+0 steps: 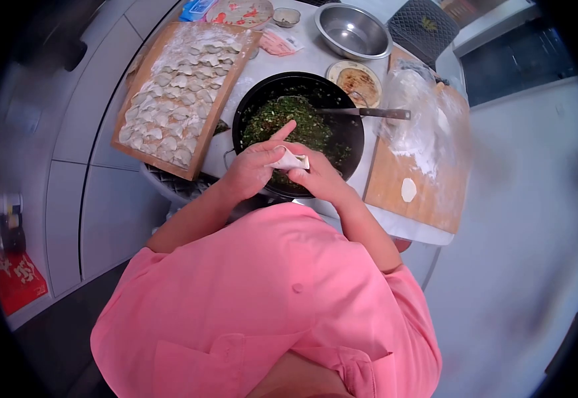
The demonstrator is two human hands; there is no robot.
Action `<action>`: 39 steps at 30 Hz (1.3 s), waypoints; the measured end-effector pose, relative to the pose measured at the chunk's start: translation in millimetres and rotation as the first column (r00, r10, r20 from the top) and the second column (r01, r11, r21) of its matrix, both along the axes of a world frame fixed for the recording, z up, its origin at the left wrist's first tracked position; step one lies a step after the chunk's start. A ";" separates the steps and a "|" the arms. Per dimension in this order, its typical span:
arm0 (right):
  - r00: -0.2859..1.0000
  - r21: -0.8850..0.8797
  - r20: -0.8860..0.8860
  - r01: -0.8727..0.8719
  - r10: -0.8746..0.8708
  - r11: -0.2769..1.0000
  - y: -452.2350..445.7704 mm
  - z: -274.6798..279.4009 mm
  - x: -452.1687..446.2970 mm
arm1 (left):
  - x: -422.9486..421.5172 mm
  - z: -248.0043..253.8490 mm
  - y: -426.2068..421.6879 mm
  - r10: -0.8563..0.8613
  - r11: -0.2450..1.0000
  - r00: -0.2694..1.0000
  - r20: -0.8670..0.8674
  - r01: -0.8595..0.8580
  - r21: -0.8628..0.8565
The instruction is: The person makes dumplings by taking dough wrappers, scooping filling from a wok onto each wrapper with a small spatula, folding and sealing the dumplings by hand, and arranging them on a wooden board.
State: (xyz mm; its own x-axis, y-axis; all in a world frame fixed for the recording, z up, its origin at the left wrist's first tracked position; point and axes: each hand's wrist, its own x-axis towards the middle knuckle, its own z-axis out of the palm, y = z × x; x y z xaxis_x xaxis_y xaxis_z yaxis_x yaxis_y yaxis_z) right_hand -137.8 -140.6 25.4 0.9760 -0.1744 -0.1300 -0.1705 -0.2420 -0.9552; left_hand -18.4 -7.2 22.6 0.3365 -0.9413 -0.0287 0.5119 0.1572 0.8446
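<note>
Over the near side of a black pot point(355, 149) I hold a folded dumpling point(288, 161), its pale wrapper partly gaping on the right. The fingers of my left hand point(252, 169) pinch its left side, with one finger stretched out above the pot. At its right edge my right hand point(321, 174) grips the wrapper from below and behind. Chopped green filling point(282, 123) lies in the pot under my hands. A long-handled utensil point(368, 113) rests across the pot, its handle jutting over the right rim and its working end hidden in the filling.
On the left, a wooden board point(199, 149) carries rows of finished dumplings point(169, 113). To the right, another board point(395, 189) holds flour, a plastic bag point(412, 99) and one round wrapper point(408, 190). A metal basin point(354, 30) and a plate with flatbread point(357, 83) stand behind the pot.
</note>
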 end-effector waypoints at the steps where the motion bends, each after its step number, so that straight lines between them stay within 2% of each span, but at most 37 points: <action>1: 0.995 0.048 0.091 0.039 -0.043 0.998 3.4 5.7 5.6 | -1.8 -0.9 -2.0 0.016 0.999 0.962 0.272 -0.025 0.031; 2: 0.980 0.099 0.180 0.069 -0.086 0.993 3.4 8.8 9.4 | -1.2 -1.4 -3.4 0.028 1.000 0.906 0.423 -0.028 -0.007; 3: 0.975 0.024 0.214 0.058 -0.062 0.998 1.7 9.3 12.0 | -0.6 -1.8 -4.8 0.057 0.998 0.823 0.564 -0.037 -0.047; 4: 0.975 0.026 0.215 0.058 -0.062 0.998 1.1 13.1 11.7 | -0.3 -1.1 -6.2 0.100 0.994 0.724 0.683 -0.050 -0.093; 5: 0.995 0.113 0.082 0.045 -0.054 0.993 -0.1 20.6 11.1 | 0.7 3.7 -5.6 -0.008 0.997 0.942 0.336 -0.016 0.070; 6: 0.998 0.200 -0.053 0.042 -0.032 0.979 -0.2 26.6 11.1 | 0.4 6.9 -5.4 -0.054 0.990 0.990 0.132 0.035 0.139; 7: 0.998 0.200 -0.052 0.040 -0.030 0.979 1.7 28.7 10.7 | 0.2 10.1 -5.2 -0.062 0.976 0.995 -0.081 0.077 0.203; 8: 0.998 0.254 -0.018 0.070 -0.068 0.965 4.7 30.3 9.6 | -1.2 11.8 -5.1 -0.051 0.988 0.997 0.065 0.041 0.151; 10: 0.994 0.308 0.016 0.095 -0.105 0.947 5.5 31.3 9.3 | -2.3 15.2 -6.0 -0.029 0.996 0.977 0.211 0.010 0.092; 13: 0.997 0.301 -0.028 0.079 -0.074 0.950 4.7 33.9 7.8 | -3.2 21.7 -5.4 -0.035 0.998 0.985 0.169 0.027 0.051; 15: 0.999 0.274 -0.025 0.053 -0.048 0.960 7.3 42.0 8.2 | -3.2 27.8 -3.6 -0.114 0.993 0.991 0.067 0.110 0.052; 19: 0.996 0.263 0.015 0.078 -0.085 0.962 8.6 38.9 6.8 | -2.8 18.1 -4.7 -0.091 0.992 0.987 0.133 0.077 0.104; 21: 0.993 0.408 -0.082 0.108 -0.082 0.907 7.9 38.5 5.9 | -5.1 15.2 -6.4 -0.006 0.998 0.952 0.307 0.025 -0.058; 22: 0.993 0.408 -0.082 0.108 -0.082 0.906 9.2 36.3 6.2 | -6.5 14.4 -7.2 0.030 0.993 0.933 0.360 0.011 -0.114; 24: 0.987 0.598 -0.099 0.163 -0.129 0.785 13.7 30.2 8.4 | -11.4 14.5 -7.8 0.000 1.000 0.960 0.280 -0.003 0.007; 28: 0.983 0.596 -0.100 0.182 -0.152 0.782 19.1 29.4 11.4 | -20.5 23.7 -7.1 0.093 0.992 0.965 0.245 -0.110 0.057; 30: 0.989 0.456 -0.075 0.149 -0.129 0.877 20.0 35.4 11.1 | -18.8 28.1 -8.1 0.083 0.982 0.962 0.261 -0.123 0.141; 34: 0.990 0.362 0.010 0.130 -0.143 0.923 22.3 43.2 9.7 | -22.6 25.9 -10.7 0.163 0.977 0.930 0.329 -0.198 0.075; 36: 0.985 0.141 0.092 0.129 -0.143 0.982 23.3 47.0 7.5 | -24.6 31.6 -10.1 0.172 0.973 0.920 0.353 -0.215 0.087; 37: 0.986 0.141 0.091 0.129 -0.142 0.982 23.8 43.4 7.4 | -24.8 31.1 -10.2 0.175 0.971 0.916 0.360 -0.221 0.091; 39: 0.970 -0.076 0.179 0.178 -0.162 0.981 25.0 33.5 7.3 | -21.8 19.3 -12.4 0.275 0.959 0.689 0.670 -0.244 -0.142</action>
State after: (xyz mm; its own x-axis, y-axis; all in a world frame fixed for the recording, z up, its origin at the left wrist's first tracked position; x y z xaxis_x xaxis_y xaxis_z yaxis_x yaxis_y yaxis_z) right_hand -130.5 -115.6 58.9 0.9375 -0.3427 0.0609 -0.0521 -0.3111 -0.9490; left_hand -40.3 -19.6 41.9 0.4817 -0.8084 0.3384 -0.2615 0.2359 0.9359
